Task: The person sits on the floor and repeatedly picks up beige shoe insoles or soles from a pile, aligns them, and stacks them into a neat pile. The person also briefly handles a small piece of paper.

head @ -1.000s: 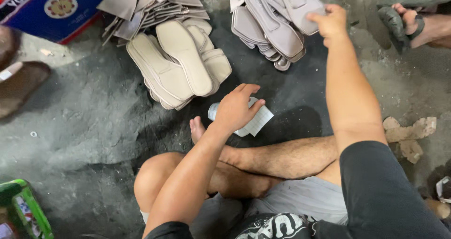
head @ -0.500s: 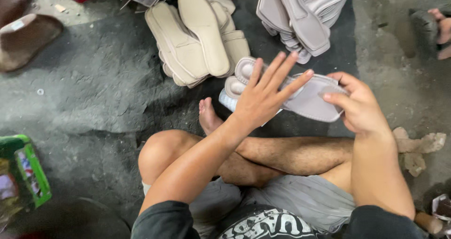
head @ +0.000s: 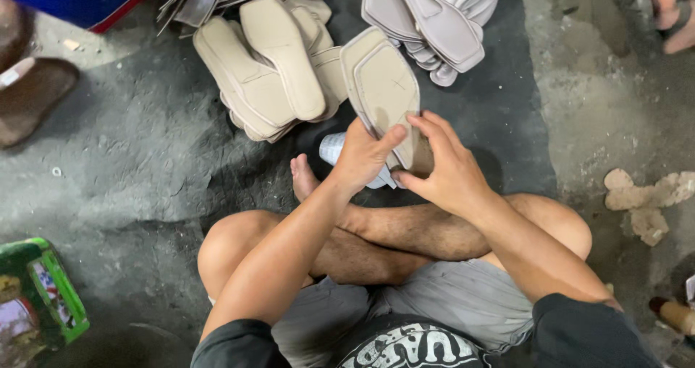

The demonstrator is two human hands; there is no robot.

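Both hands clamp one beige, flat foam shoe insole (head: 387,93) above the crossed legs: the left hand (head: 362,154) grips its lower edge, the right hand (head: 445,165) its heel end. On the grey concrete floor (head: 145,172) lie two insole heaps: beige pile (head: 268,64) and grey pile (head: 434,13).

both hands (head: 405,158) gripping beige insole (head: 387,89), crossed legs (head: 391,230)
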